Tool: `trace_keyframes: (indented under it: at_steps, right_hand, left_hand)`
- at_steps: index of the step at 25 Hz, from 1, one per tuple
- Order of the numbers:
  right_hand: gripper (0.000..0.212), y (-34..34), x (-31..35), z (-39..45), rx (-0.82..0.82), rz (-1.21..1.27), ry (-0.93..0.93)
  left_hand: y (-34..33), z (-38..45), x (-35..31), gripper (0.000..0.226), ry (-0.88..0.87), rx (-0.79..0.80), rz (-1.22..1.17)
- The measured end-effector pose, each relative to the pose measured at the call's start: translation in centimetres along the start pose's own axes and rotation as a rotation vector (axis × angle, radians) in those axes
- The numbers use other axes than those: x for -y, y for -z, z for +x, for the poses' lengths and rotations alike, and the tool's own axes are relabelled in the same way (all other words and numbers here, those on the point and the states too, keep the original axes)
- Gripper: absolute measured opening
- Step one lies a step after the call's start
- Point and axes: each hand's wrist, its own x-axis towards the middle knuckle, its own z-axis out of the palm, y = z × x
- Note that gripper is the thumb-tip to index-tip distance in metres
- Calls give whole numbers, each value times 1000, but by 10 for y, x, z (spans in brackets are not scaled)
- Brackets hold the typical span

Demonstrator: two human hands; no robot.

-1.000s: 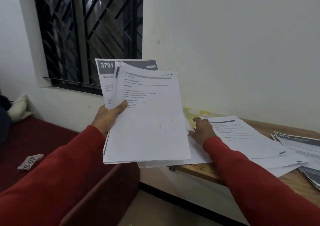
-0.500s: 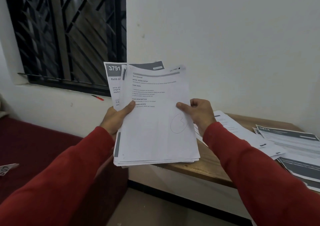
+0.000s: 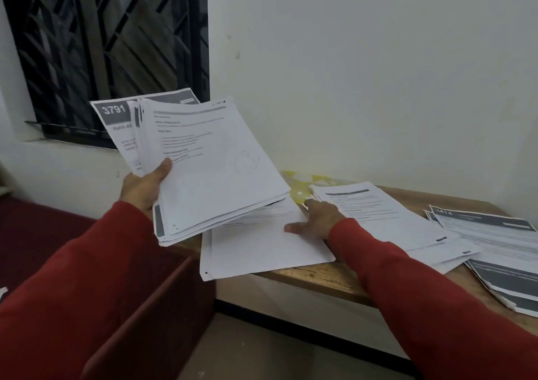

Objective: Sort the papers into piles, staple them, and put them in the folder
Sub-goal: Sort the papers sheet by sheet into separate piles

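Right, your left hand [image 3: 142, 188] grips a thick stack of printed sheets [image 3: 209, 170] w/ thumb curled over the front page and fingers hidden behind; stack is held up off the wooden table [image 3: 329, 276], tilted, hanging over its left end. Rearmost sheet in that stack shows a grey header reading "3791"; front sheet has text lines and a pen-drawn circle.

Your right hand [image 3: 316, 221] lies on the table, palm down, fingers about straight and spread, holding nothing. Thumb tip touches the right edge of a loose white sheet pile [image 3: 262, 248] at the table's left end; that pile overhangs the front edge a bit. Index points toward a yellow folder [image 3: 302, 188] at the back of the table against the wall, mostly covered by papers. Can't tell if the fingertip touches it.

Mid-table, just right of that hand: second pile of text pages [image 3: 387, 216], fanned out. Right end of the table: pile w/ dark grey headers [image 3: 495, 251], top one numbered, digits blurry, prob ends in "414".

Left of the table: dark red upholstered seat [image 3: 37, 234]; above it a barred window [image 3: 110, 47]. Both sleeves red.
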Motion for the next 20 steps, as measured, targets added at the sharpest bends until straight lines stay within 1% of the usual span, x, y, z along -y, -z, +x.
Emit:
trace_keyframes:
  at_steps: [2, 5, 6, 7, 9, 10, 11, 13, 15, 17, 18, 19, 20]
  right_hand:
    - [72, 1, 2, 2, -14, 104, 0]
    - [74, 13, -3, 4, -72, 280, -32]
    - [71, 17, -8, 6, -98, 327, -44]
    - [62, 24, -13, 6, -145, 358, -47]
    - [37, 46, -33, 6, -261, 362, -51]
    - [29, 60, -45, 6, -316, 348, -69]
    - [27, 75, -59, 5, -356, 340, -93]
    - [39, 96, -88, 1, -352, 267, -155]
    - [52, 98, -116, -5, -242, 81, -227]
    - [58, 88, -135, -11, -146, -132, -263]
    - [62, 84, -139, -14, -177, -204, -254]
    - [64, 83, -138, -17, -254, -238, -230]
    - [63, 83, -128, -21, -355, -151, -193]
  left_hand:
    - [3, 0, 4, 48, 29, 8, 6]
    - [1, -4, 11, 44, 51, 39, 30]
    - [0, -4, 12, 41, 52, 61, 27]
    - [-2, -5, 13, 39, 48, 78, 28]
    - [-5, -6, 16, 40, 36, 96, 36]
    - [-6, -5, 17, 42, 34, 99, 43]
    - [-7, -4, 19, 43, 29, 98, 55]
    - [-9, -3, 22, 42, 20, 105, 71]
    - [-15, -5, 24, 41, 25, 143, 64]
    - [-23, -10, 27, 42, 38, 178, 54]
    - [-28, -13, 28, 43, 46, 196, 46]
    - [-34, -16, 28, 42, 49, 214, 34]
    - [-40, -20, 28, 40, 54, 239, 26]
